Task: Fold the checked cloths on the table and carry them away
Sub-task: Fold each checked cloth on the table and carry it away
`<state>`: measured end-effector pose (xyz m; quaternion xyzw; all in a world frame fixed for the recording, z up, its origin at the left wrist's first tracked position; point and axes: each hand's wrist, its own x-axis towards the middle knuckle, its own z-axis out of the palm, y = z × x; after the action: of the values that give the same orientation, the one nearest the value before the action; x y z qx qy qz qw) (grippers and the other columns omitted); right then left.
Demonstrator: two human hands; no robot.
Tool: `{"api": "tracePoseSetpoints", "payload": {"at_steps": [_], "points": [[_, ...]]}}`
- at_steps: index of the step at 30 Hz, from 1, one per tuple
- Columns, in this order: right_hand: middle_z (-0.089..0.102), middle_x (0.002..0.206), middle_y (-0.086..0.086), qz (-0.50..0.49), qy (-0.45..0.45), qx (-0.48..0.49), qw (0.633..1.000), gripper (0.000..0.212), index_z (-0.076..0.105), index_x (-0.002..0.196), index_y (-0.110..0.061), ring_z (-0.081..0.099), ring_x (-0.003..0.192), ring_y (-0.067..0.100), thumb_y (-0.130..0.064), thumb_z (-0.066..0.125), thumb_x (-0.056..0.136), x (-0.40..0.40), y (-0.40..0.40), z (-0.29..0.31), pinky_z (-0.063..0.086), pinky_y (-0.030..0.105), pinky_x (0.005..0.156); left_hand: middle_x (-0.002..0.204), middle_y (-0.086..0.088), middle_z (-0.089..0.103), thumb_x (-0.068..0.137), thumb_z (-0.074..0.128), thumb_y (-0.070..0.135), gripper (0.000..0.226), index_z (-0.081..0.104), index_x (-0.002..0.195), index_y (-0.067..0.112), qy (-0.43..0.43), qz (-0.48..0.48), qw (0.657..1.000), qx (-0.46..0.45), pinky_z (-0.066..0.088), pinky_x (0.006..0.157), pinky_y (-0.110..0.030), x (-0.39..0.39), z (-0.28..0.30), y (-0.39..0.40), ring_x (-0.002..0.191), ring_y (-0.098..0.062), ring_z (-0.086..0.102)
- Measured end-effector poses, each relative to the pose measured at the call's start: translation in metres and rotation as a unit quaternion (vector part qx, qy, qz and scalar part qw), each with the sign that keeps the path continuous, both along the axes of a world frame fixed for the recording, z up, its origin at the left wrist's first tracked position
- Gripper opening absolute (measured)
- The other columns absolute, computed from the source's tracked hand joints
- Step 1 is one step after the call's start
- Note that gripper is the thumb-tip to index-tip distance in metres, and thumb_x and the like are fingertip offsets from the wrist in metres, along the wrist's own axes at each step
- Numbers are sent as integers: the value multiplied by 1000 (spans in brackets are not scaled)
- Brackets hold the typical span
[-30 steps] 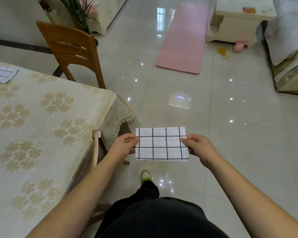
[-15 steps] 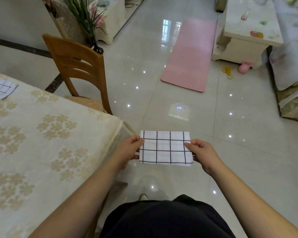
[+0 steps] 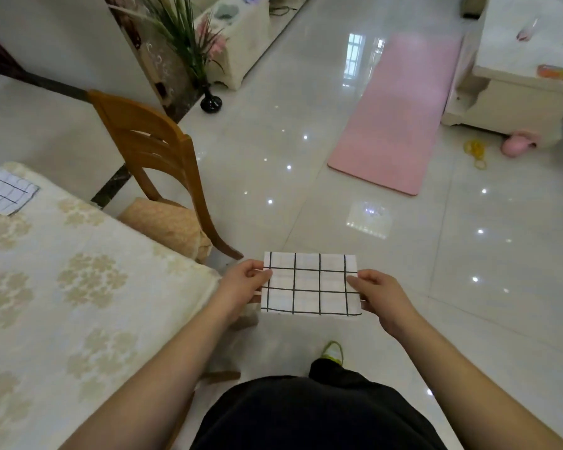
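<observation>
A folded white cloth with black checks [image 3: 309, 284] is held flat in the air over the floor, just past the table's corner. My left hand [image 3: 242, 284] pinches its left edge and my right hand [image 3: 379, 292] pinches its right edge. A second folded checked cloth [image 3: 5, 191] lies on the far left of the table [image 3: 78, 287], which wears a cream floral cover.
A wooden chair [image 3: 150, 151] with a cushion stands at the table's far side. A pink mat [image 3: 400, 112] lies on the glossy tiled floor ahead. A low white table [image 3: 517, 79] stands at the right, a plant vase [image 3: 211, 102] ahead left.
I have walked forward past the table with the cloth held in both hands; the chair and the mat are closer, and my view has tilted upward.
</observation>
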<state>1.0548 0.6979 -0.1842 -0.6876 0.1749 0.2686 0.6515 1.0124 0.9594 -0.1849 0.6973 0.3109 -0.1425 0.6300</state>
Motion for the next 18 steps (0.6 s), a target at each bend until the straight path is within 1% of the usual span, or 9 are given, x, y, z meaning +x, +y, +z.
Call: {"api": "tracePoseSetpoints", "payload": {"at_steps": [1,3,4,5,7,9,12,15,18], "points": [[69,79,6,4,1,-2,1000,7,65,88,-6,67,64,14,-12,65,90,13,-2,2,52,22,54,100,-15,70,93,63,16,15,64,107,9,4,8,1000,1,59,78,-46,9,4,-4,90,-32,69],[68,80,6,9,2,0,1000,6,64,88,-7,66,64,14,-12,66,90,37,-5,4,51,22,52,99,-16,69,95,59,13,16,62,108,5,2,30,999,-12,60,61,-33,26,10,-12,83,-28,68],[68,79,6,14,3,4,1000,6,63,88,-7,66,63,14,-12,66,90,49,-6,5,51,22,52,94,-14,68,96,57,12,14,62,107,5,-1,40,999,-18,56,52,-27,34,12,-16,76,-23,66],[68,79,6,21,4,6,1000,6,63,87,-8,66,64,14,-13,66,90,60,-6,6,51,23,52,88,-10,67,96,56,12,12,62,104,6,-4,50,998,-24,51,47,-22,41,15,-19,69,-18,63],[68,82,8,38,3,7,999,6,64,88,-8,66,69,18,-13,66,90,81,-5,6,54,27,57,83,-5,66,97,56,14,12,62,103,7,-6,67,997,-37,48,47,-20,54,17,-20,65,-14,61],[68,85,11,48,2,8,999,6,64,86,-9,66,73,22,-13,65,90,100,-1,7,55,31,62,87,-5,68,97,56,17,15,63,105,8,1,81,996,-39,51,51,-23,65,16,-18,70,-16,64],[69,86,11,69,1,15,998,6,65,86,-9,67,75,22,-13,64,91,127,11,8,54,31,62,92,-9,68,96,56,18,18,63,108,7,1,110,993,-45,51,51,-24,81,12,-9,76,-20,63],[70,87,10,92,2,13,996,7,65,88,-7,68,74,20,-12,63,91,154,28,9,55,29,60,90,-6,69,96,58,20,17,64,107,9,-1,130,991,-36,51,51,-23,96,5,7,72,-16,64],[69,86,10,114,4,12,993,8,63,90,-4,67,76,22,-12,62,92,184,50,8,56,30,62,85,-3,67,95,59,21,17,63,106,8,-11,149,988,-39,51,51,-23,117,-5,26,69,-13,63]]}}
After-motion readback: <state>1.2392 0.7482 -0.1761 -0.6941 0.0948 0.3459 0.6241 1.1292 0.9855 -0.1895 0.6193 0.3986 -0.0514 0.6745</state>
